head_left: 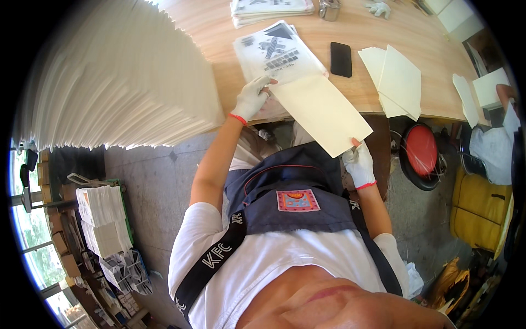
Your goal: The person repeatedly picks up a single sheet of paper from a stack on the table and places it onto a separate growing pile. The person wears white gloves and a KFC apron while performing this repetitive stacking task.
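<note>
A cream sheet of stiff paper (324,112) slants over the table's front edge. My right hand (359,164), in a white fingertip-less glove, pinches its near right corner between thumb and fingers. The sheet's far end meets a stack of clear printed plastic bags (271,52) lying in front of me. My left hand (253,98), gloved the same way, is closed at the near left edge of the top bag, beside the sheet's far left corner. How deep the sheet's end lies in the bag is hard to make out.
A tall stack of white paper (131,82) fills the table's left side. To the right lie a black phone (341,59) and more cream sheets (394,82). More bags (271,11), a metal tin (329,10) and a glove (378,8) sit farther back. A red stool (421,148) stands right.
</note>
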Demonstrator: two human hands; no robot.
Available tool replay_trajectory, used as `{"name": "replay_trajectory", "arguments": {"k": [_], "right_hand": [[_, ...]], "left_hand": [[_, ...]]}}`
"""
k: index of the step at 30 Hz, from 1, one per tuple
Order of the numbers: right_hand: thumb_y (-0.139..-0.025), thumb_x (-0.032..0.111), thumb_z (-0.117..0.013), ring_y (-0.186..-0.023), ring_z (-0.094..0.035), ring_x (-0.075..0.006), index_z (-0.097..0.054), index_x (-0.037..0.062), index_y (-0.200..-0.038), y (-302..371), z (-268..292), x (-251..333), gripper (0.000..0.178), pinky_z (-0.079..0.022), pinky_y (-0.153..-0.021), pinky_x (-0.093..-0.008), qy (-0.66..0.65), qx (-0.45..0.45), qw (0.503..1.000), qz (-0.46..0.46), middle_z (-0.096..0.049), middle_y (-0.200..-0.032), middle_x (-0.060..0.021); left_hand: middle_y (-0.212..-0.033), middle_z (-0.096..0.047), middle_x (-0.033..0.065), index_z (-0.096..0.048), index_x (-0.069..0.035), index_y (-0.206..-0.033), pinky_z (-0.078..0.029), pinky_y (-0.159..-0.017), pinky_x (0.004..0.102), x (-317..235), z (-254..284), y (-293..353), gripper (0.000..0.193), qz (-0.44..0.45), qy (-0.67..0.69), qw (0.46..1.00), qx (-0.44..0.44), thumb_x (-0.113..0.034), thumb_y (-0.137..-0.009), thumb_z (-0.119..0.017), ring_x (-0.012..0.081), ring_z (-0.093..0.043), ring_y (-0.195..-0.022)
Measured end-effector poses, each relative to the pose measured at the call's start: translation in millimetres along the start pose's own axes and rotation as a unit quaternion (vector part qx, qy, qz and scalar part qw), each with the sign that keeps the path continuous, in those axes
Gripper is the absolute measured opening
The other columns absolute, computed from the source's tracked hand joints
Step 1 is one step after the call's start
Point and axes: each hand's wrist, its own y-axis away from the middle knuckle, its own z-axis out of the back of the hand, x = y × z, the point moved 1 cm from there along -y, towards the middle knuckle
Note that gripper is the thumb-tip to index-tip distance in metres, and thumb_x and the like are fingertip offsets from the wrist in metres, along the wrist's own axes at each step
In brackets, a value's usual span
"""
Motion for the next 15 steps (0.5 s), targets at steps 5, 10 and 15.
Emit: {"name": "replay_trajectory", "arguments": {"k": [5, 10, 15], "right_hand": [[-0.091, 0.009, -0.045, -0.065, -0.055, -0.0113, -0.047, 0.0044, -0.113, 17.7, -25.5, -9.8, 0.023, -0.045, -0.049, -0.0228, 0.021, 0.045, 0.999, -0.003, -0.058, -0.089, -0.0052], [-0.093, 0.016, -0.046, -0.053, -0.048, -0.0074, -0.047, 0.0072, -0.112, 41.5, -44.6, -8.6, 0.021, -0.037, -0.039, -0.0206, 0.082, 0.031, 0.996, 0.001, -0.055, -0.078, -0.0019], [-0.094, 0.018, -0.046, -0.053, -0.05, -0.008, -0.046, 0.0075, -0.114, 62.0, -52.6, -1.3, 0.023, -0.036, -0.04, -0.0211, 0.117, 0.062, 0.991, -0.021, -0.057, -0.079, -0.0033]], "left_hand": [[-0.088, -0.058, 0.0057, -0.059, -0.013, -0.105, -0.05, -0.068, 0.0297, 26.5, -22.6, 0.9, 0.033, -0.239, -0.149, 0.953, -0.114, 0.003, -0.08, -0.044, 0.0173, -0.06, -0.078], [-0.102, -0.057, 0.0085, -0.037, -0.005, -0.126, -0.049, -0.074, 0.0296, 18.6, -73.0, 32.4, 0.052, -0.095, 0.257, 0.916, -0.294, 0.004, -0.079, -0.055, 0.018, -0.059, -0.086], [-0.114, -0.055, 0.0123, -0.042, -0.005, -0.126, -0.049, -0.083, 0.0352, -3.4, -114.8, 36.1, 0.045, 0.014, 0.872, 0.486, 0.051, -0.014, -0.085, -0.059, 0.0234, -0.054, -0.104]]}}
